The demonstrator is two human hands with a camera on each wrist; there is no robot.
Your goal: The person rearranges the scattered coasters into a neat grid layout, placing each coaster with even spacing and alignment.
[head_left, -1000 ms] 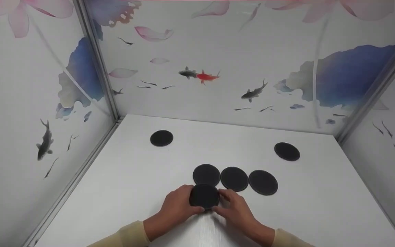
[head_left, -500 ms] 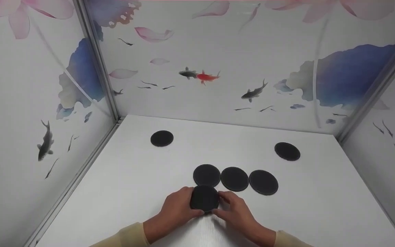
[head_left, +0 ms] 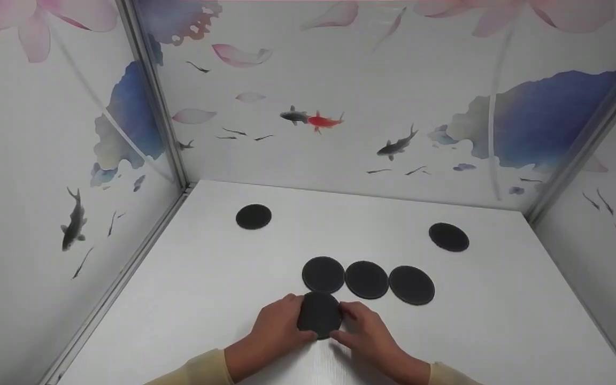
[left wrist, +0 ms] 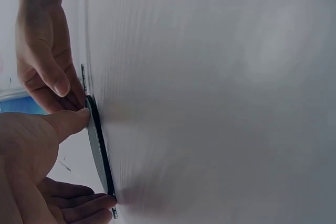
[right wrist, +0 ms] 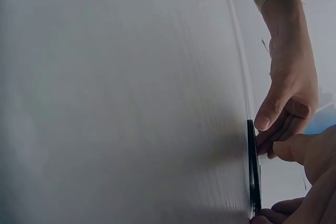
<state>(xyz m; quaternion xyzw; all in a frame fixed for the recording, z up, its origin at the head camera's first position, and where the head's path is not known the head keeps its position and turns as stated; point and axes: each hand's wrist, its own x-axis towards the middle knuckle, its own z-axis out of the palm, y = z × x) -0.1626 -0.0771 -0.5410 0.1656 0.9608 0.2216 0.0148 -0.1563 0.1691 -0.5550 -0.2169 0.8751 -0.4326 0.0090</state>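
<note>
While fish-printed panels (head_left: pixel 329 160) enclose the white tabletop (head_left: pixel 179 299), the left hand (head_left: pixel 278 324) and right hand (head_left: pixel 370 330) grip a black disc (head_left: pixel 319 315) between them. Just beyond it, a row of three discs (head_left: pixel 367 279) crowds the way; two lone discs (head_left: pixel 449 237) lie farther back, well apart.

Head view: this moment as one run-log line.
left hand: grips near black disc | right hand: at disc's right edge | three-disc row: just beyond | back-left disc, back-right disc: lying apart
</note>
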